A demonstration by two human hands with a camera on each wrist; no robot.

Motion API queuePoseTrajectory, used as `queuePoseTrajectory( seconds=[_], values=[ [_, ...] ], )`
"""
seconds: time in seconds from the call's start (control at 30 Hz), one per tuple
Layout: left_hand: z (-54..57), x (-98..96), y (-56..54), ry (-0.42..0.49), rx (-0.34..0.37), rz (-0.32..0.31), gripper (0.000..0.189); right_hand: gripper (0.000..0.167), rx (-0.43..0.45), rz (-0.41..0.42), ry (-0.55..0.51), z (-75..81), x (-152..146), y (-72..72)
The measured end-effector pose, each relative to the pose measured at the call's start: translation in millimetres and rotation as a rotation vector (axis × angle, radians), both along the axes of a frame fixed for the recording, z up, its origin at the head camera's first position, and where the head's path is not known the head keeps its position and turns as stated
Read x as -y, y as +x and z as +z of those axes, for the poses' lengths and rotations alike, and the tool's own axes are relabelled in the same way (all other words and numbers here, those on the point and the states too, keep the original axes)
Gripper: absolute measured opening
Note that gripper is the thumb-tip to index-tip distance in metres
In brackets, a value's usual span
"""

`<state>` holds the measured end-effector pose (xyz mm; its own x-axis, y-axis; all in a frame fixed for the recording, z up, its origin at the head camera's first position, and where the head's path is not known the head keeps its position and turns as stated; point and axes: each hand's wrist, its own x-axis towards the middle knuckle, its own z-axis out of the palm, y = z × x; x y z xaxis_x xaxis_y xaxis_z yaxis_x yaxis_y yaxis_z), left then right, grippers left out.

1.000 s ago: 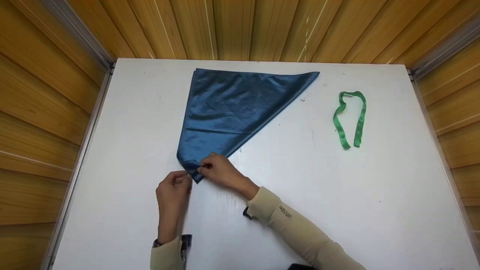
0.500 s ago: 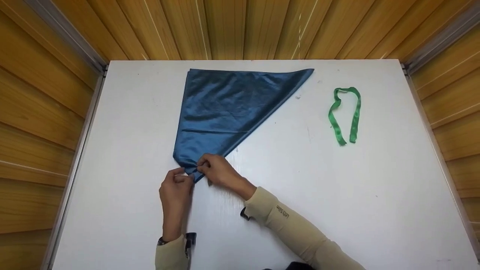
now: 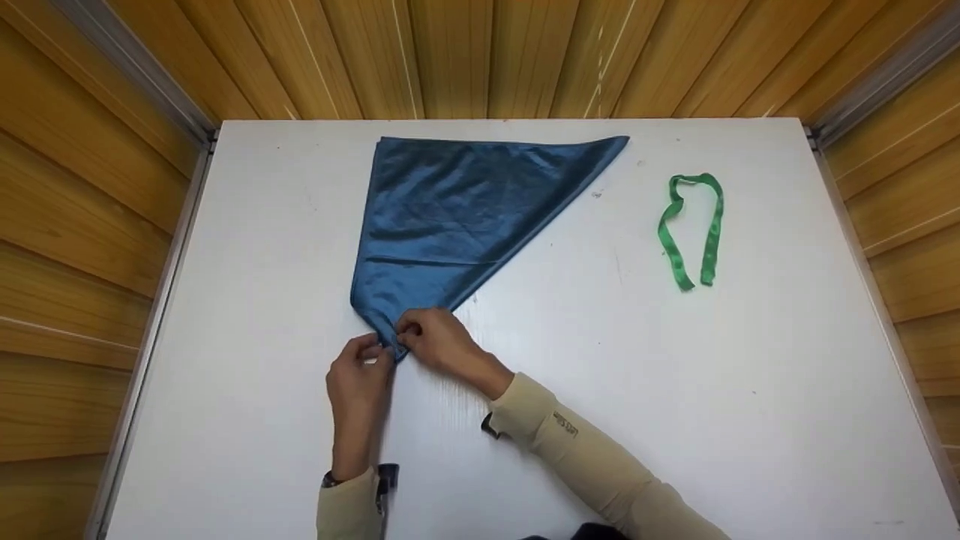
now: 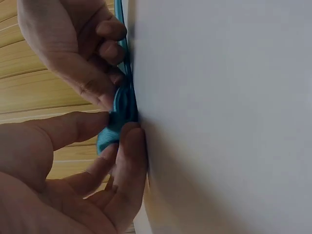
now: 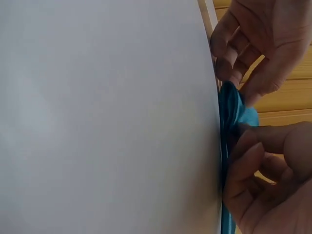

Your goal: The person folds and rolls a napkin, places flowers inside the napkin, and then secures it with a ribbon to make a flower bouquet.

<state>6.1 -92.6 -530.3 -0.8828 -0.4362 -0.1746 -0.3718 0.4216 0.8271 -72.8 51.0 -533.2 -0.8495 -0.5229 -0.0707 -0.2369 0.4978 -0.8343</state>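
A shiny blue cloth (image 3: 442, 217) lies folded on the white table, its long slanted edge facing right. At its near lower tip the cloth is gathered into small folds (image 4: 122, 109). My left hand (image 3: 360, 386) pinches the left side of that tip between thumb and fingers. Close beside it, my right hand (image 3: 441, 341) pinches the tip from the right. In the right wrist view a rolled fold of the blue cloth (image 5: 231, 105) shows between the left hand (image 5: 261, 41) and the right hand (image 5: 265, 180). The cloth's underside at the tip is hidden.
A green ribbon (image 3: 712, 240) lies in a loose loop on the right side of the white table (image 3: 750, 420). Wood-plank walls (image 3: 457, 60) stand behind and at both sides of the table.
My left hand has moved slightly right, toward the right hand, and the cloth's near tip has bunched into a narrower fold. The right hand stays nearly in place; the head view shifted slightly.
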Motion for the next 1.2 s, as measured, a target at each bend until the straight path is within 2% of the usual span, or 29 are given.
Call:
queuePoseTrajectory(
  seconds=[0.1,0.17,0.23,0.3,0.37,0.47,0.53,0.6,0.73,0.87,1.0,1.1,1.2],
  values=[
    [-0.2,-2.2,-0.2,0.052,-0.040,0.011,0.028,0.013,0.129,-0.013,-0.094,-1.2,-1.5,0.6],
    [-0.5,-3.1,-0.1,0.126,-0.074,0.018,0.026,0.017,0.213,-0.021,-0.145,-1.5,-2.7,0.8],
    [-0.9,-3.4,-0.2,0.204,-0.109,0.025,0.024,0.021,0.248,-0.020,-0.158,-0.3,-4.1,0.4],
    [-1.1,-3.8,-0.6,0.271,-0.132,0.020,0.024,0.021,0.224,-0.015,-0.132,0.9,-5.5,-0.8],
    [-1.3,-4.2,-0.9,0.280,-0.132,0.013,0.024,0.019,0.154,-0.008,-0.082,2.0,-6.7,-2.3],
    [-1.2,-4.4,-1.9,0.170,-0.090,0.015,0.027,0.016,0.028,-0.013,0.012,3.5,-8.0,-4.3],
    [-0.8,-4.9,-2.6,0.112,-0.052,0.023,0.030,0.017,-0.026,-0.031,0.062,4.1,-8.7,-5.1],
    [-0.5,-5.4,-3.8,0.110,-0.024,0.026,0.033,0.020,-0.031,-0.061,0.086,4.7,-9.2,-5.4],
    [-0.2,-7.1,-6.7,0.206,-0.003,0.004,0.034,0.019,0.025,-0.106,0.061,4.5,-9.8,-5.7],
    [-1.0,-8.6,-9.3,0.281,-0.012,0.007,0.034,0.012,0.124,-0.062,-0.040,2.3,-11.4,-6.1],
    [-1.9,-9.6,-10.6,0.351,-0.038,0.022,0.033,0.016,0.211,-0.022,-0.113,1.1,-14.0,-7.1],
    [-2.4,-10.6,-12.0,0.369,-0.046,0.021,0.031,0.017,0.151,-0.010,-0.069,2.0,-16.2,-9.5],
    [-2.5,-11.9,-13.7,0.299,-0.048,0.004,0.029,0.017,0.021,-0.012,0.024,2.6,-18.2,-12.9]
  ],
)
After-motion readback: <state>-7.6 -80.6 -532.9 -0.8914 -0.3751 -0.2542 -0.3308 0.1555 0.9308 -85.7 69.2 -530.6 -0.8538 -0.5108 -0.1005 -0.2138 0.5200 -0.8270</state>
